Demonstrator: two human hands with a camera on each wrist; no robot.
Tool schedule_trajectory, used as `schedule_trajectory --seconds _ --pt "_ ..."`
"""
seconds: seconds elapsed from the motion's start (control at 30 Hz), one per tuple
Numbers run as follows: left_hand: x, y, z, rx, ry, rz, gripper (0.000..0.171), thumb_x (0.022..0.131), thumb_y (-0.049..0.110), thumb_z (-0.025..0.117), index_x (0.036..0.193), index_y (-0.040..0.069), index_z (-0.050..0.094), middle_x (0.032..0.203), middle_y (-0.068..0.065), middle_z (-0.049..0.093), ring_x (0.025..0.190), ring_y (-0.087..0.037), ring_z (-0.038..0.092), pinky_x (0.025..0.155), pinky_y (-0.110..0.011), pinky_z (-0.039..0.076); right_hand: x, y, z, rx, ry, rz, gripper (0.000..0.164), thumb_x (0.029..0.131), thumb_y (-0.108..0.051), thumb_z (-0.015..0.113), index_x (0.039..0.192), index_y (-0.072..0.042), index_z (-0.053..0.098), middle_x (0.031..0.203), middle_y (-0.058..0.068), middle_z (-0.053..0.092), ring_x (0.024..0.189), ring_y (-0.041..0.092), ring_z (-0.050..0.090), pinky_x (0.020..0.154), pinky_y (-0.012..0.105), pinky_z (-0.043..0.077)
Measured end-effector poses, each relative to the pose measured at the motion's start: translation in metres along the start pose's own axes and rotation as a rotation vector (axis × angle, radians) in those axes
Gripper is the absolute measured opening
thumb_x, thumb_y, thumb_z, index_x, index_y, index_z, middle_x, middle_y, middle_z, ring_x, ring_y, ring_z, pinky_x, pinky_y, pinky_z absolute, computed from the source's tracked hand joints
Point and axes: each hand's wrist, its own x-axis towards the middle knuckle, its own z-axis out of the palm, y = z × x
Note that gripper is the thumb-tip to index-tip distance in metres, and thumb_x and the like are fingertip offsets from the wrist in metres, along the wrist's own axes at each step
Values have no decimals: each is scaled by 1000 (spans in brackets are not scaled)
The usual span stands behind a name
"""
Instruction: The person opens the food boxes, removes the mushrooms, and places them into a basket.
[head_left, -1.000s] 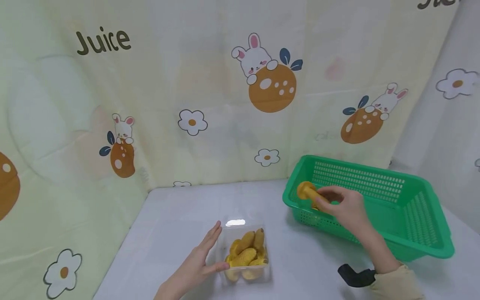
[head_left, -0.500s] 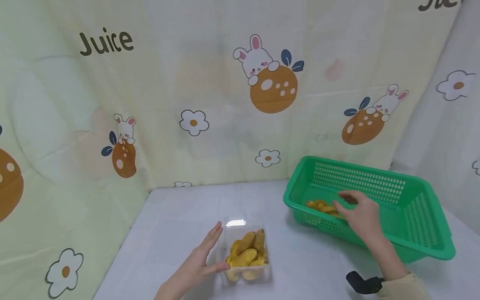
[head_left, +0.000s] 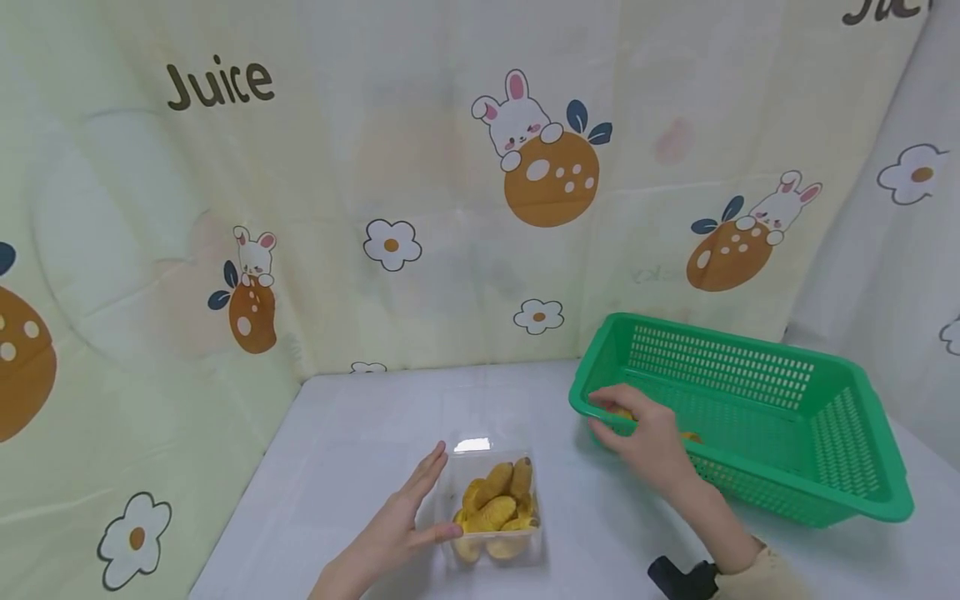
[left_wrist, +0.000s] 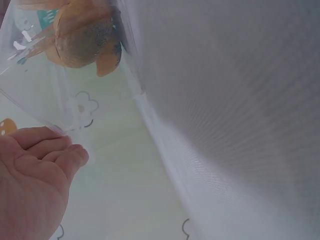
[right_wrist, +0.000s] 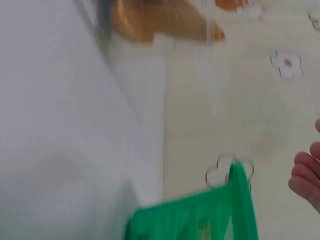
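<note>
A clear plastic box (head_left: 538, 546) stands on the table, heaped with stubby yellow pieces (head_left: 491, 512), some with dark tips. Along its left side lies my left hand (head_left: 390, 521), thumb at the near edge and fingers stretched along the wall. In the left wrist view those fingertips sit by the clear plastic. My right hand (head_left: 645, 437) is above the left end of the green basket (head_left: 750, 450), its fingers and thumb bent and apart. Nothing shows between them in the right wrist view. Yellow bits (head_left: 692, 437) lie in the basket, mostly hidden by hand and rim.
A white-covered table (head_left: 360, 433) carries the box left of the basket. Behind it hangs a printed curtain (head_left: 450, 167) with rabbits, fruit and flowers. A black wrist mount (head_left: 682, 577) sticks out from the right sleeve.
My right hand held a yellow mushroom-shaped piece over the basket, then let it go there. Since then it has moved left, toward the basket's near-left rim. My left hand stays at the box.
</note>
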Motion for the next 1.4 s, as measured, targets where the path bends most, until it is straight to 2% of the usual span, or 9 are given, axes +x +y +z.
schedule_trajectory --seconds 0.13,0.27,0.53,0.67,0.93,1.07,1.23,1.3,1.4 --pt "0 0 -1 -4 -9 -12 85 78 35 66 143 14 16 148 -1 8 131 -29 17 99 -52 25 -1 -25 28 99 -173 -90 29 69 -4 74 96 -11 64 93 -4 63 82 8 55 71 21 48" --pt "0 -1 -1 -14 -19 -24 85 78 36 66 144 16 16 148 2 7 132 -28 16 99 -52 26 -4 -42 52 199 -361 -136 30 73 -7 73 100 -12 63 99 -6 61 88 10 55 75 25 50" --pt "0 -3 -1 -15 -23 -22 85 78 37 66 144 20 15 148 3 6 131 -27 18 99 -52 27 -5 -52 85 159 -640 -111 21 77 -6 68 98 -7 63 95 -3 60 88 14 52 75 24 49" --pt "0 -3 -2 -24 -26 -22 86 78 38 66 144 21 14 148 4 6 132 -26 18 99 -51 27 -6 -55 92 121 -699 -99 18 78 -5 67 96 -5 63 92 -1 60 85 15 50 71 21 48" --pt "1 -1 -3 -36 -32 -17 85 78 37 65 144 18 15 148 3 6 132 -26 17 99 -51 28 -3 -58 102 -59 -735 -170 16 78 -2 66 93 -5 65 90 -3 59 85 7 47 74 16 46" --pt "2 -2 -3 -31 -26 -8 85 78 39 64 143 16 16 148 2 7 132 -26 16 100 -50 27 -2 -58 105 -117 -759 -202 13 77 3 63 87 -6 66 83 -3 58 79 7 45 69 14 45" --pt "0 -1 -3 -25 -13 7 84 77 40 64 143 15 17 148 3 8 132 -26 16 100 -50 25 0 -66 102 -252 -822 -255 21 68 11 67 80 -7 66 75 -5 53 74 7 42 63 14 43" --pt "0 0 -4 -26 -12 11 83 78 39 64 143 15 18 148 3 8 132 -26 17 100 -51 26 1 -68 101 -312 -843 -287 24 65 11 70 80 -8 67 75 -6 53 76 8 44 65 14 44" --pt "1 -2 -3 -17 -13 10 83 78 41 63 143 16 17 148 3 8 132 -27 17 100 -51 26 3 -68 100 -369 -852 -353 23 67 7 71 82 -9 67 77 -7 53 80 9 48 73 16 46"
